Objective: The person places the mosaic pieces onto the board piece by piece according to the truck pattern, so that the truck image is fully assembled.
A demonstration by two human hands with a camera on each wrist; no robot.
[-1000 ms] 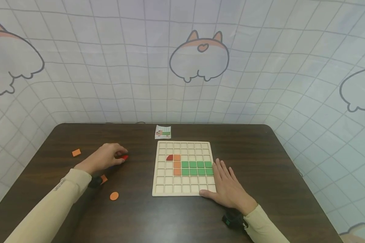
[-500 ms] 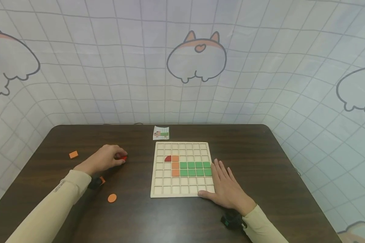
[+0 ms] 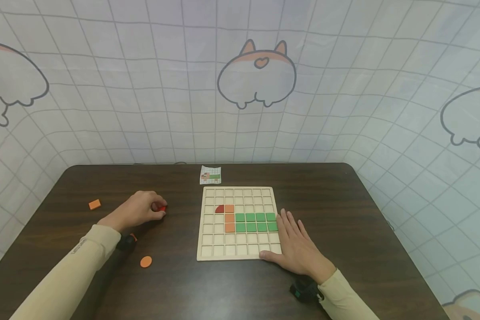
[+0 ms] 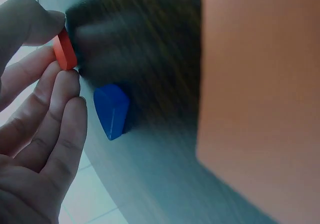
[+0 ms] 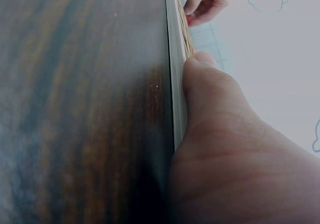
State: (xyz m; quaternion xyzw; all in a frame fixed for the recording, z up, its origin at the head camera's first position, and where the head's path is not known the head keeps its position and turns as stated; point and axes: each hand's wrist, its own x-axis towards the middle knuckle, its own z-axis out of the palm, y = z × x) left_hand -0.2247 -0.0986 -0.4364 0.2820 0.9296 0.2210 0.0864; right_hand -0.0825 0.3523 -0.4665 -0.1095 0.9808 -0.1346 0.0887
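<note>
At the left of the table, my left hand [image 3: 141,208] pinches a small red piece [image 4: 65,51] between thumb and fingertips. A blue piece [image 4: 111,111] with a curved side lies on the table near those fingers; in the head view the hand hides it. My right hand [image 3: 302,249] rests with straight fingers along the right edge of a pale gridded board [image 3: 214,251], its thumb on the front right corner. On the board sit a dark red quarter-round tile [image 3: 220,209], a column of orange square tiles [image 3: 230,218] and two rows of green tiles [image 3: 250,227].
Behind the board lies a small printed picture card [image 3: 210,175]. An orange disc [image 3: 146,262] and an orange rectangular block [image 3: 94,204] lie on the left side of the dark table [image 3: 240,289]. Another orange piece [image 3: 134,237] is partly hidden by the left wrist camera.
The head view has shifted slightly. My left hand stays in nearly the same place with the red piece at its fingertips, and my right hand remains on the board's edge.
</note>
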